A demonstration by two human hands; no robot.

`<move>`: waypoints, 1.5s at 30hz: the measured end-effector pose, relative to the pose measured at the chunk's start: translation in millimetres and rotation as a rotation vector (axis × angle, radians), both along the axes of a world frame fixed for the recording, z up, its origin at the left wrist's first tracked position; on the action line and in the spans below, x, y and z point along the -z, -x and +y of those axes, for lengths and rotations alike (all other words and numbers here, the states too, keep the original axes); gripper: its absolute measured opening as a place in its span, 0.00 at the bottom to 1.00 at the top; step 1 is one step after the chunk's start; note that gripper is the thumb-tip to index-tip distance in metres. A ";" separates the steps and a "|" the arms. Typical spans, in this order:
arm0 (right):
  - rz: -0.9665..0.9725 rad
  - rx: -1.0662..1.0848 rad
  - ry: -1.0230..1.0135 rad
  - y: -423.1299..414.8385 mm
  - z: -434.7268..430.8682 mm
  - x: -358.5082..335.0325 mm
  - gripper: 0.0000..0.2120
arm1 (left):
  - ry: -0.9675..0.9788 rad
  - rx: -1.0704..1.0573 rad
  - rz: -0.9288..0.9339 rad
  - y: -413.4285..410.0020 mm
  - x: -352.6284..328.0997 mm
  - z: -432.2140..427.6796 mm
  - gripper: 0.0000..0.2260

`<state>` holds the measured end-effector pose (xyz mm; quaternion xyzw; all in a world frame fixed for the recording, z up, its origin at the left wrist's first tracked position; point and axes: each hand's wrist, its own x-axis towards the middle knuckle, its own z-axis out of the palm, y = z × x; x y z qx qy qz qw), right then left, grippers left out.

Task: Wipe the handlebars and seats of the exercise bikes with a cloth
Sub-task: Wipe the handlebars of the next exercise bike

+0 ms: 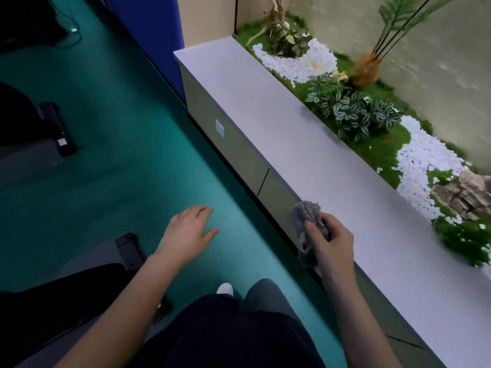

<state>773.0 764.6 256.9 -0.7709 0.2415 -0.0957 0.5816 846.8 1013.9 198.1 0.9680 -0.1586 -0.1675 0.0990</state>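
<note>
Right hand (329, 240) grips grey cloth (305, 221); left hand (188, 229) spread, seemingly empty, over floor (106, 160).

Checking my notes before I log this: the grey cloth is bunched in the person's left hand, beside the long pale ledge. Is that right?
Not quite. The head view shows the grey cloth bunched in the right hand, not the left; the left hand is open and empty over the teal floor. The cloth is beside the long pale ledge, as you said.
</note>
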 end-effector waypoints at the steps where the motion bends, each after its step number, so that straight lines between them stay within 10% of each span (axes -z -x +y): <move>1: 0.010 -0.027 -0.004 -15.0 0.8 -0.3 0.05 | 0.005 -0.027 0.005 -7.3 0.3 2.4 0.26; 24: 0.069 -0.661 -0.025 -407.4 21.6 10.7 0.02 | -0.005 -0.669 0.032 -225.6 4.5 15.9 0.26; 45: 0.082 -1.004 0.045 -616.6 323.7 13.5 0.11 | -0.035 -0.992 0.057 -380.5 12.8 266.1 0.27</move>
